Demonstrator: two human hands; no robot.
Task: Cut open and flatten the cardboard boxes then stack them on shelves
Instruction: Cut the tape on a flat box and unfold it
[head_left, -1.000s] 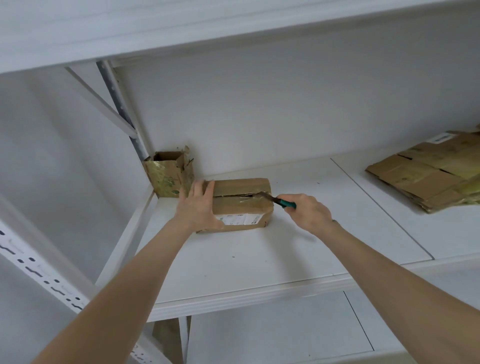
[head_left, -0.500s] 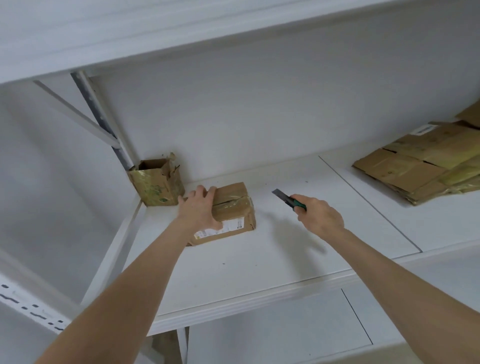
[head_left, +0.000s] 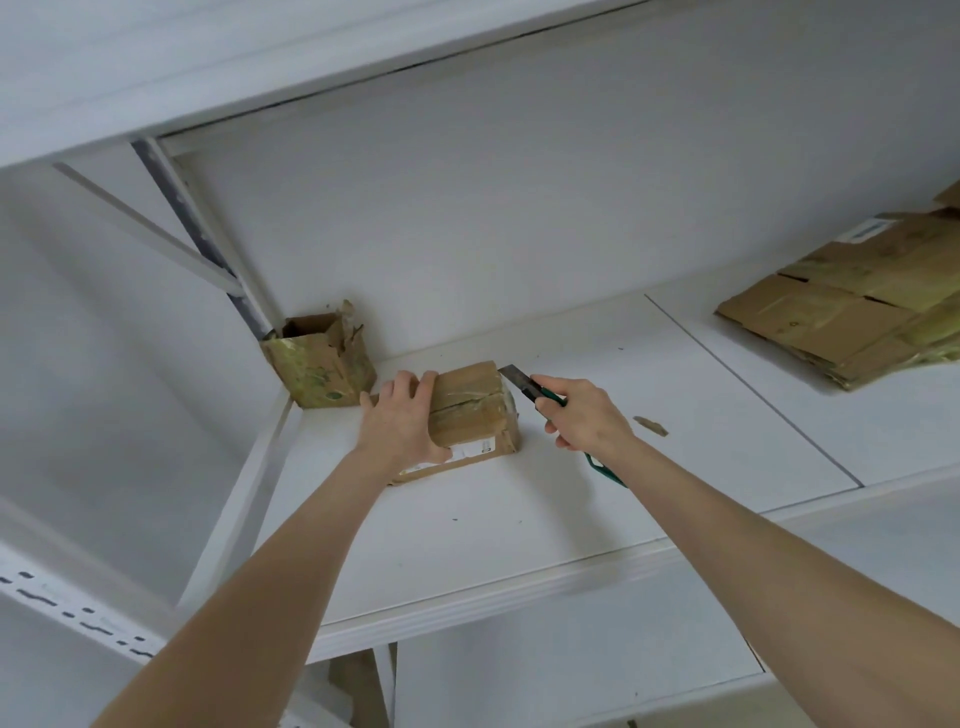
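On the white shelf (head_left: 467, 545), near the back left corner, the small taped box (head_left: 475, 410) is lying flat. My left hand (head_left: 400, 426) is pressing on its left end, fingers lying straight across the top. My right hand (head_left: 587, 415) is gripping a green knife (head_left: 522, 382), and the blade tip is touching the box's far right corner. I think the blade could slip on the shiny tape and go toward my left hand, because that hand is so close. The box could also slide if I am pushing too hard. A white label (head_left: 470, 451) is sticking on the front, but its writing is too small to read. An open box (head_left: 319, 364) is standing in the corner, and flat cardboard (head_left: 841, 317) is lying far right.
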